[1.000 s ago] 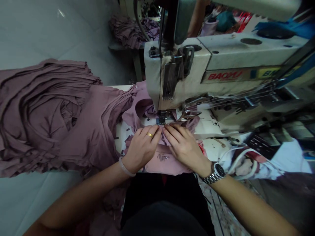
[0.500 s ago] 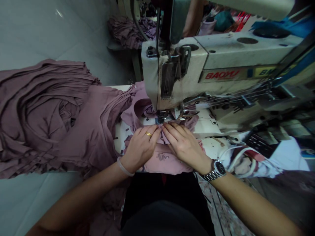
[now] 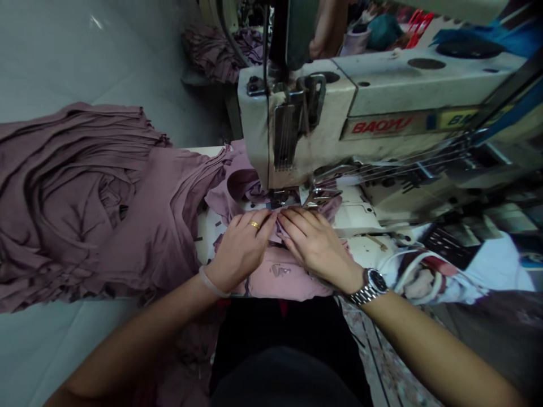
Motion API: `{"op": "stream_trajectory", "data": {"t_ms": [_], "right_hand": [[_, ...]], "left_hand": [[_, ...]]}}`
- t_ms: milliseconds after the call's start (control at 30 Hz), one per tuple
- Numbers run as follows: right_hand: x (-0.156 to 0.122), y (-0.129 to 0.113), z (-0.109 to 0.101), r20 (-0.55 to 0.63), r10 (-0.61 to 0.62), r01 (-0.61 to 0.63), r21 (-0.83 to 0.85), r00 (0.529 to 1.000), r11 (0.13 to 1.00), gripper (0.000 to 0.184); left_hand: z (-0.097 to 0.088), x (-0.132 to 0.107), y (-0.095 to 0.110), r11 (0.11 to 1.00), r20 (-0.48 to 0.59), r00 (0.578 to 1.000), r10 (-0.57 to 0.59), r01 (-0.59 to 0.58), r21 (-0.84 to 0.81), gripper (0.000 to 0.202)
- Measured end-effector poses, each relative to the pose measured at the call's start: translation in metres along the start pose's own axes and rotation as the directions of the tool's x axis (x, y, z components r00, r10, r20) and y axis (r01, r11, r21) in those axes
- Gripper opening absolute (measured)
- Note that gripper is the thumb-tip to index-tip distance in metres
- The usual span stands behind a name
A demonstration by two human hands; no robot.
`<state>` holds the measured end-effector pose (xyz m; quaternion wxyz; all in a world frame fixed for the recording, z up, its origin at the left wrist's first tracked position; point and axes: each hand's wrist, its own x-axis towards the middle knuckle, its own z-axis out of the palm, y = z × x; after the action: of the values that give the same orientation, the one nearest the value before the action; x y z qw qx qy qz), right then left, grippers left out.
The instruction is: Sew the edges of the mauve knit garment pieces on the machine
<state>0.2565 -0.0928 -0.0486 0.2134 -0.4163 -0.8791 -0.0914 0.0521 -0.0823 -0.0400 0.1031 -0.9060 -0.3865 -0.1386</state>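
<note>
I count two hands, my left hand (image 3: 240,251) and my right hand (image 3: 316,246), on one mauve garment (image 3: 275,280), with one gold ring (image 3: 254,224), one bangle (image 3: 211,282), one wristwatch (image 3: 373,281), one sewing machine (image 3: 297,130), and two mauve fabric piles (image 3: 55,198).

My left grip (image 3: 240,251) and right grip (image 3: 318,246) hide most of the mauve cloth (image 3: 275,277) below the presser foot (image 3: 278,198), the sewing machine (image 3: 382,79) runs off the top edge, my forearms (image 3: 136,345) run off the bottom, and the clutter (image 3: 382,31) beyond is too blurred to name.
</note>
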Motion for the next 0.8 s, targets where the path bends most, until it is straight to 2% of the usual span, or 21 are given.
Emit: {"op": "stream_trajectory", "data": {"t_ms": [333, 567, 800], "right_hand": [[0.008, -0.001, -0.001, 0.011, 0.049, -0.049, -0.002, 0.999, 0.999, 0.040], [-0.001, -0.002, 0.000, -0.079, -0.030, 0.038, 0.111, 0.996, 0.993, 0.025], [0.004, -0.005, 0.000, -0.077, 0.032, -0.020, 0.151, 0.997, 0.988, 0.025]], "left_hand": [[-0.002, 0.006, -0.008, 1.000, 0.002, 1.000, 0.005, -0.005, -0.030, 0.037], [-0.004, 0.002, -0.024, 0.970, -0.060, 0.983, 0.175, -0.182, -0.161, 0.032], [-0.007, 0.004, -0.023, 0.978, -0.052, 0.982, 0.180, -0.185, -0.098, 0.029]]}}
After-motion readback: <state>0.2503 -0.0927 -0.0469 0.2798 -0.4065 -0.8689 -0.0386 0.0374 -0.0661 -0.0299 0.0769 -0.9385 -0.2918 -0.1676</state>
